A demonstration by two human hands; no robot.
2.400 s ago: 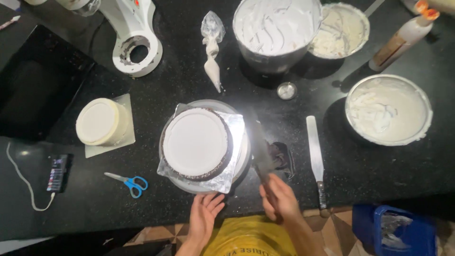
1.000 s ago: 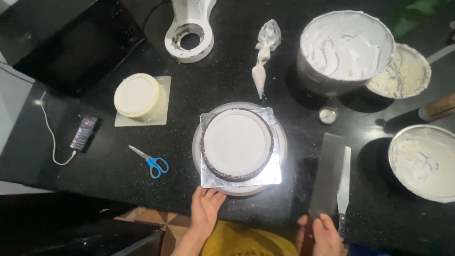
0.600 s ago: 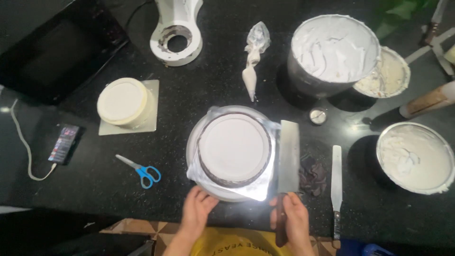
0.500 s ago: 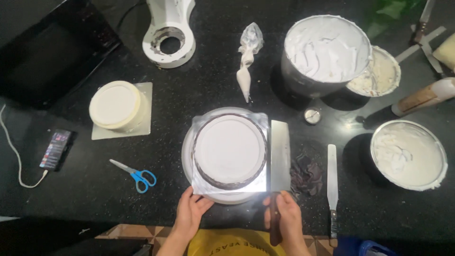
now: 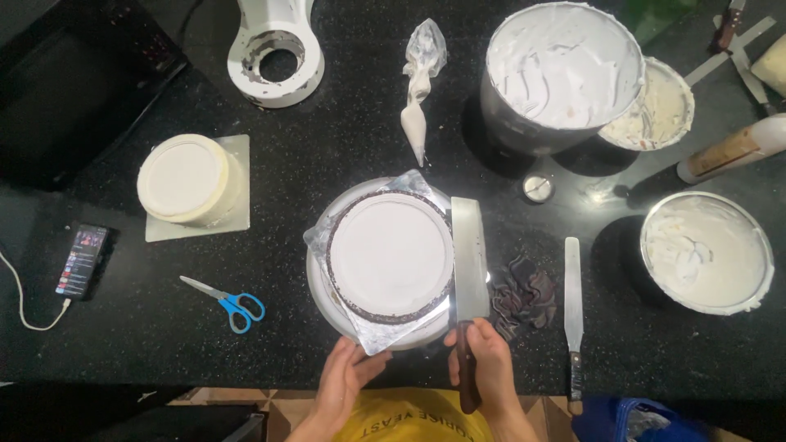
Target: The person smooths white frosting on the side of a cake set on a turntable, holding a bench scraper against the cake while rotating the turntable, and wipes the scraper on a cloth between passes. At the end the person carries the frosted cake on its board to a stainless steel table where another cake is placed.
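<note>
Two cakes [image 5: 391,255], three cream bowls [image 5: 562,65]

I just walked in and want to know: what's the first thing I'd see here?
The round cake with smooth white icing, sitting on a turntable mid-counter. The right hand holds a wide scraper blade against the cake's right side, while the left hand touches the turntable's front edge. A big bowl of white cream stands behind.

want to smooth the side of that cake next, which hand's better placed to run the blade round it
Right, probably. The right hand already grips the wide scraper blade, which stands against the cake on its right side. The left hand is bare, at the turntable edge.
</note>
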